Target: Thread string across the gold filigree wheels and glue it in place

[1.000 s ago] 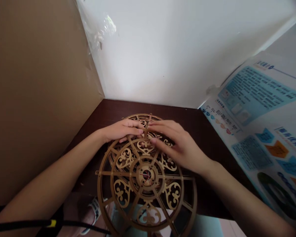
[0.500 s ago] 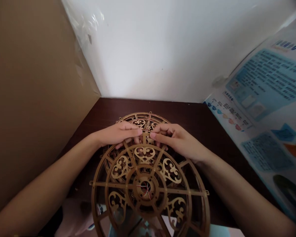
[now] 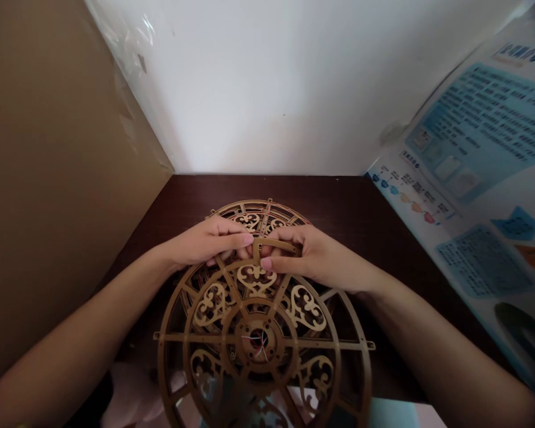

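A gold-brown wooden openwork wheel [image 3: 294,343] with spokes and heart-shaped scrollwork stands tilted toward me. My left hand [image 3: 214,241] pinches its upper rim left of the top spoke, thumb in front and fingers behind. Just right of that spoke, my right hand [image 3: 312,255] is closed around the rim, its thumb tip near a heart-shaped ornament [image 3: 257,279]. Its fingers are partly hidden behind the rim. A second, similar wheel [image 3: 249,208] shows behind the first, largely covered by my hands. Red and white wires [image 3: 259,340] show through the hub opening.
The dark brown table [image 3: 339,202] runs back to a white wall [image 3: 258,89]. A brown panel [image 3: 49,119] rises at left. A printed blue-and-white sheet [image 3: 481,154] stands at right. Something pale blue [image 3: 392,410] lies at the lower edge.
My right thumb has moved down and left off the upper rim, exposing a curved rim piece between thumb and fingers. My left hand keeps its pinch. The view has shifted slightly.
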